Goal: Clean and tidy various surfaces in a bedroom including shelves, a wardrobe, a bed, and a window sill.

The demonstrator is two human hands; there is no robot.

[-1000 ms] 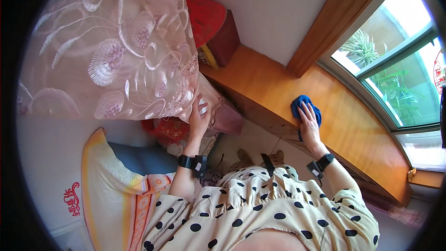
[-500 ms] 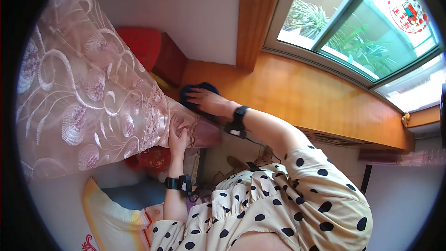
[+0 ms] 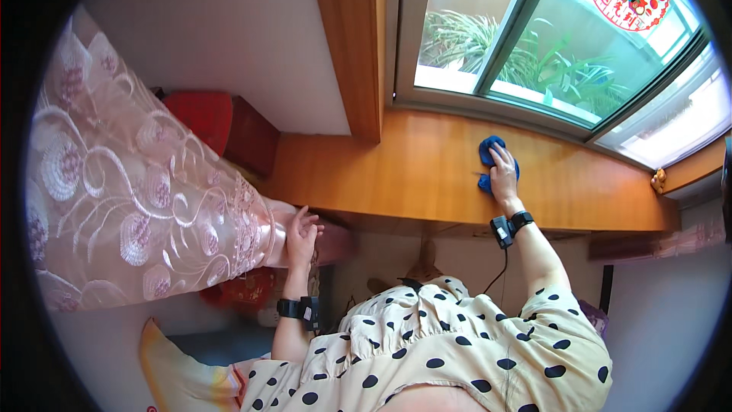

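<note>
- Below the window [image 3: 518,15], the glossy sill [image 3: 412,172] is stretching across.
- Our right hand [image 3: 503,175] is lying over the cloth [image 3: 486,156] on the sill, fingers slightly bent; whether they are gripping it, we cannot tell.
- Our left hand [image 3: 303,238] is resting against the curtain [image 3: 183,194], fingers loosely spread.
- Beyond the curtain, a box [image 3: 255,141] is standing.

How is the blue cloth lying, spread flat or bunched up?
Bunched up: the blue cloth forms an uneven, rumpled clump under the right hand on the wooden ledge.
</note>
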